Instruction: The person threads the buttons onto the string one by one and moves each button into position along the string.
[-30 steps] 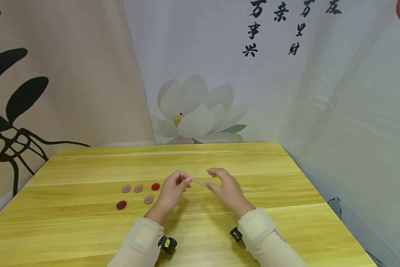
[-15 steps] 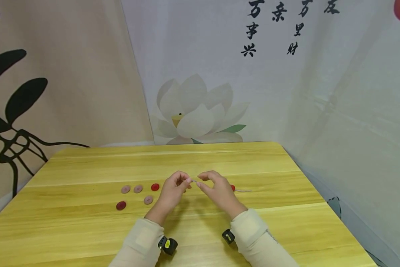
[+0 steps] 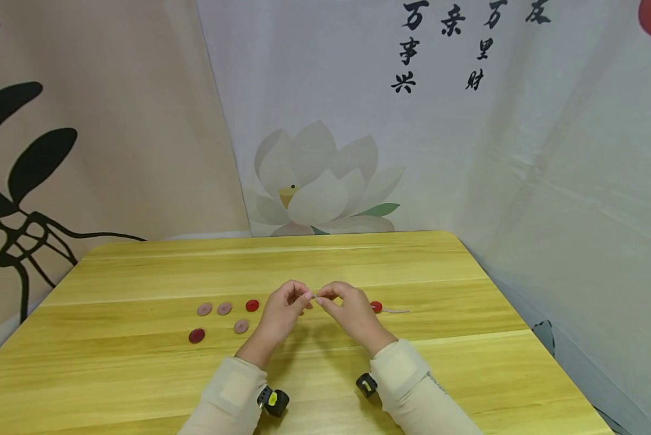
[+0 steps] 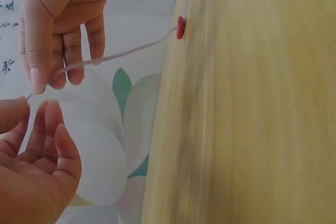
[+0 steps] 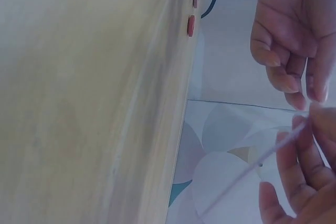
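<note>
Over the middle of the table, my left hand (image 3: 279, 311) pinches the end of a thin pale lilac string (image 4: 126, 53) between thumb and forefinger. Close beside it, my right hand (image 3: 352, 314) pinches the same string, the two sets of fingertips almost touching. From the right hand (image 5: 307, 177) the string slants down to a red button (image 3: 376, 307), which rests on the table with the string through it. A short tail of string lies right of that button. The fingertips hide the string's very end.
Left of the hands, several loose buttons lie on the wooden table (image 3: 141, 374): pinkish ones such as the pink button (image 3: 224, 309), a bright red button (image 3: 252, 306) and a dark red button (image 3: 197, 336). A printed cloth (image 3: 325, 90) hangs behind the table.
My right hand has moved left along the string to the left fingertips and closed its thumb and forefinger on it. The threaded red button has come into view behind it. My left hand stays put.
</note>
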Available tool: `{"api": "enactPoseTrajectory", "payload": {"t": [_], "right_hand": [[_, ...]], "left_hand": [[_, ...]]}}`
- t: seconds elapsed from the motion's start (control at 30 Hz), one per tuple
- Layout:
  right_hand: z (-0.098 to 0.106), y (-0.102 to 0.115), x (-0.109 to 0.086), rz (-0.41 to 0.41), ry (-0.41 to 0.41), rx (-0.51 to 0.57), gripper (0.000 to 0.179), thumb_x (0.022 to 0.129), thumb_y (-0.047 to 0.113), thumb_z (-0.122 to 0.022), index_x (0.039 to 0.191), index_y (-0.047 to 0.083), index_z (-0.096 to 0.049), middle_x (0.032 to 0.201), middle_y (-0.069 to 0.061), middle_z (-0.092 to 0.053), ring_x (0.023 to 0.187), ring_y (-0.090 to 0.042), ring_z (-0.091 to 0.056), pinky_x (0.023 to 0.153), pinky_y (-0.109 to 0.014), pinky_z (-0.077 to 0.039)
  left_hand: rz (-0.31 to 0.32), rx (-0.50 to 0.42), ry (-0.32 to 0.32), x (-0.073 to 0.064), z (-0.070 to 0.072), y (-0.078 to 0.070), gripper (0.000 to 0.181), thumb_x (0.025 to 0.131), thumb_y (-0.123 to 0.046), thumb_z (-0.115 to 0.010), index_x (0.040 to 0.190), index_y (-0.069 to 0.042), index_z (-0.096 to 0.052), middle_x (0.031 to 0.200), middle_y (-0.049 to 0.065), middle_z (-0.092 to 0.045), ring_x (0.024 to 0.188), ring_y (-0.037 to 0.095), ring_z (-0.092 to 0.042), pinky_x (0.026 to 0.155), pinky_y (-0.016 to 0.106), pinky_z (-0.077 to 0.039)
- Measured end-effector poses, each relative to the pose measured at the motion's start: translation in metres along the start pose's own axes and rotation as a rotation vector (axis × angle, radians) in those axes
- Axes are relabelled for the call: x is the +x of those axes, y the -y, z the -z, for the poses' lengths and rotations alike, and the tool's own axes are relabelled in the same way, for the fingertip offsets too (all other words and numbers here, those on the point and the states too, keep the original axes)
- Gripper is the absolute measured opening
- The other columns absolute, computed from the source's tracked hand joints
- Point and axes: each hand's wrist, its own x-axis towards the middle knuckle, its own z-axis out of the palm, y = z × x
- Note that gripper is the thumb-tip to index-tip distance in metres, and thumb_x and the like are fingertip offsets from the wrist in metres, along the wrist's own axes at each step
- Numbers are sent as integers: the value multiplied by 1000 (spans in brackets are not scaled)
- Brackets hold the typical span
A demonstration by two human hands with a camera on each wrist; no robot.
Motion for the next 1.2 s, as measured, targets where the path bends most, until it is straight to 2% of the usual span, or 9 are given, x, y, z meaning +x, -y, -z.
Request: {"api": "enactPoseTrajectory", "payload": {"t": [0.17, 0.43, 0.57, 0.7, 0.83, 1.03, 1.2], "right_hand": [[0, 3, 0, 14, 2, -25, 11, 95, 20, -63, 100, 13, -69, 97, 2, -67, 90, -14, -58, 76, -32, -49], [0, 3, -1, 27, 11, -34, 10, 95, 17, -63, 100, 12, -69, 97, 2, -65, 87, -14, -57, 72, -28, -49], [-1, 1, -1, 23, 13, -32, 8, 95, 17, -62, 99, 13, -68, 96, 3, -65, 87, -13, -57, 73, -29, -49], [-1, -1, 0, 11, 11, -17, 7, 95, 17, -61, 97, 15, -67, 95, 4, -66, 90, -13, -59, 80, -36, -50], [-1, -1, 0, 2, 11, -1, 6, 95, 16, -62, 96, 15, -67, 94, 4, -67, 91, -14, -61, 83, -39, -50], [0, 0, 0, -17, 18, 0, 7, 95, 16, -62, 96, 13, -68, 91, 5, -67, 90, -14, -60, 82, -39, -50], [0, 0, 1, -21, 18, -12, 8, 94, 17, -63, 99, 13, -70, 93, 5, -69, 92, -15, -61, 82, -37, -51]], "left_hand": [[-6, 9, 7, -2, 1, -1, 11, 98, -12, -57, 99, -1, -58, 96, 16, -60, 85, 20, -60, 74, 32, -46], [-5, 13, 19, -2, 1, -1, 11, 98, -13, -57, 99, -2, -58, 96, 16, -60, 86, 20, -60, 74, 32, -46], [2, 27, 26, -2, 3, -1, 11, 98, -14, -57, 98, -3, -59, 96, 14, -60, 85, 18, -59, 76, 33, -47], [1, 39, 15, -3, 7, -3, 12, 98, -15, -57, 98, -4, -59, 93, 8, -61, 87, 23, -60, 78, 37, -48], [16, 31, -5, -2, 12, -5, 10, 98, -14, -57, 98, -4, -59, 96, 10, -62, 90, 28, -60, 81, 39, -48], [35, 51, -30, 1, 23, -4, 11, 99, -15, -55, 101, -4, -59, 95, 9, -62, 91, 25, -60, 83, 41, -48], [51, 65, -43, 4, 37, -1, 14, 100, -17, -54, 103, -4, -58, 99, 13, -61, 93, 25, -59, 86, 42, -47]]}}
